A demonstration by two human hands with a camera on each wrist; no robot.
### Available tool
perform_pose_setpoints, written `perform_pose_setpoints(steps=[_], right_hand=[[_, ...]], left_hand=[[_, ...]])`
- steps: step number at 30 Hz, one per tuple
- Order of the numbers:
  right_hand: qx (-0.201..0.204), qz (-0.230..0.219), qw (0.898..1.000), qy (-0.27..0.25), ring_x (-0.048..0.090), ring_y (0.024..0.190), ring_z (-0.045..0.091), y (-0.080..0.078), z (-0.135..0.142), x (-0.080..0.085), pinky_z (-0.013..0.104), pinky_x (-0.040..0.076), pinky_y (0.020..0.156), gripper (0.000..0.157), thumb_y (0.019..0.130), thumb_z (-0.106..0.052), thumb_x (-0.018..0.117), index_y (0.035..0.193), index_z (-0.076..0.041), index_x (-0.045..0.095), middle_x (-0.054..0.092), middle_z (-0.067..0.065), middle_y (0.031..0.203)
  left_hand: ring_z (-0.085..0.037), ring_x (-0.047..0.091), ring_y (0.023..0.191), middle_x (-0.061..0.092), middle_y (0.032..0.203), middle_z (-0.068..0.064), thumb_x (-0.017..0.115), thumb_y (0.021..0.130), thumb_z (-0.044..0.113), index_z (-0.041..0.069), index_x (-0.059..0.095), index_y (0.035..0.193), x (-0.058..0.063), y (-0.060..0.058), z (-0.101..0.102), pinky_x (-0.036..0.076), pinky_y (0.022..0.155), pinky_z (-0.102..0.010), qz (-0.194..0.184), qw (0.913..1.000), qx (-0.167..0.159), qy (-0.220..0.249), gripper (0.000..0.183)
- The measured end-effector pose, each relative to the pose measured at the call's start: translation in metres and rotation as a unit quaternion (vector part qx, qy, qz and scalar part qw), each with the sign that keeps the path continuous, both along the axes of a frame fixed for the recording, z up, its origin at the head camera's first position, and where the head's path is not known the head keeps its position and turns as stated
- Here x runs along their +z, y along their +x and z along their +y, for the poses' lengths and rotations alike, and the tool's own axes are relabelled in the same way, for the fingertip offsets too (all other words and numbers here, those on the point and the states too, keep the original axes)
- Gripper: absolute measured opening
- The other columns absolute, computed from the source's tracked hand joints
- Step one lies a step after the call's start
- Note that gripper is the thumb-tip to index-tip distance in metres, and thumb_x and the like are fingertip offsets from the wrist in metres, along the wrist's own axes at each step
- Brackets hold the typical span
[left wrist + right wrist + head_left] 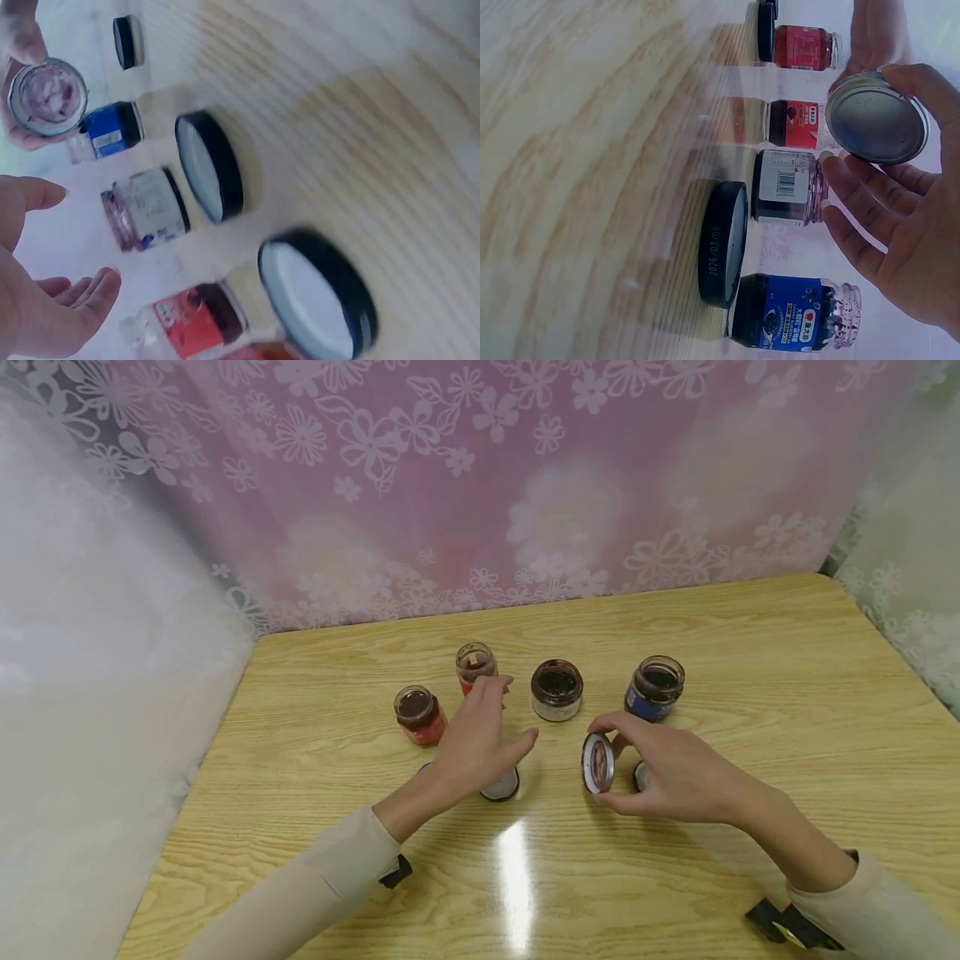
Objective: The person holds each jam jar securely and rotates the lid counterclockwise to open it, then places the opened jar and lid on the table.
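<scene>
My right hand [675, 772] pinches a metal jar lid [598, 763] by its rim between thumb and fingers, tilted on edge above the table. Dark red smears mark its inner side; the right wrist view shows its plain silver face. My left hand [476, 739] holds nothing, fingers extended and thumb apart, over the table near the red-labelled jars. In the head view it partly covers the rear red-labelled jar [474, 662]. The other red-labelled jar [420, 717] stands left of it. Between and beyond the hands is a white-labelled jar [557, 693], uncapped, with dark contents.
An uncapped blue-labelled jar [654, 689] stands just beyond my right hand. Black-rimmed lids lie on the table: one lid [501, 787] beside my left wrist, another [640, 776] partly behind my right hand, a third mostly under my left forearm. A floral curtain [495, 485] hangs behind the table.
</scene>
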State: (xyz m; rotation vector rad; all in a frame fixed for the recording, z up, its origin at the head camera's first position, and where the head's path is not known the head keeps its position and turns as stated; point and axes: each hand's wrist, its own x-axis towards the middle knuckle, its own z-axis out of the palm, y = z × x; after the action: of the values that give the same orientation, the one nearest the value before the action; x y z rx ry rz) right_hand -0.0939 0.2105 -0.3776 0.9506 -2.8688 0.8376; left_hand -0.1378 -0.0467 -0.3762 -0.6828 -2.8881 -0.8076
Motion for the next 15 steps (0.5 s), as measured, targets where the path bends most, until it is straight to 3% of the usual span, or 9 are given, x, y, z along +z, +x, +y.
perform_pose_setpoints(steps=[4,9,15], right_hand=[[-0.004,0.000,1.000,-0.001,0.060,0.089,0.005,0.000,0.000,-0.001,0.028,0.048,0.066,0.070,0.074,-0.047,0.079,0.129,-0.018,0.047,0.059,-0.012,0.104],[-0.007,-0.003,1.000,-0.004,0.059,0.093,0.003,-0.001,0.000,-0.003,0.029,0.048,0.068,0.069,0.075,-0.047,0.078,0.130,-0.020,0.046,0.058,-0.014,0.107],[-0.007,-0.018,1.000,-0.005,0.059,0.093,0.005,-0.003,-0.003,-0.006,0.029,0.049,0.069,0.071,0.074,-0.047,0.079,0.131,-0.020,0.045,0.059,-0.013,0.106]], left_hand=[[-0.021,0.055,0.100,0.049,0.121,-0.008,0.069,0.085,0.034,0.004,0.048,0.130,0.007,0.002,-0.015,0.050,0.074,-0.035,0.091,0.9954,-0.020,-0.022,0.058],[-0.028,0.055,0.101,0.052,0.121,-0.012,0.070,0.084,0.032,0.006,0.055,0.124,0.014,0.000,-0.037,0.049,0.077,-0.043,0.209,0.9758,-0.037,-0.052,0.050],[-0.035,0.054,0.107,0.054,0.123,-0.017,0.069,0.083,0.035,0.006,0.060,0.119,0.020,-0.008,-0.067,0.045,0.086,-0.050,0.253,0.9652,-0.011,-0.066,0.048]])
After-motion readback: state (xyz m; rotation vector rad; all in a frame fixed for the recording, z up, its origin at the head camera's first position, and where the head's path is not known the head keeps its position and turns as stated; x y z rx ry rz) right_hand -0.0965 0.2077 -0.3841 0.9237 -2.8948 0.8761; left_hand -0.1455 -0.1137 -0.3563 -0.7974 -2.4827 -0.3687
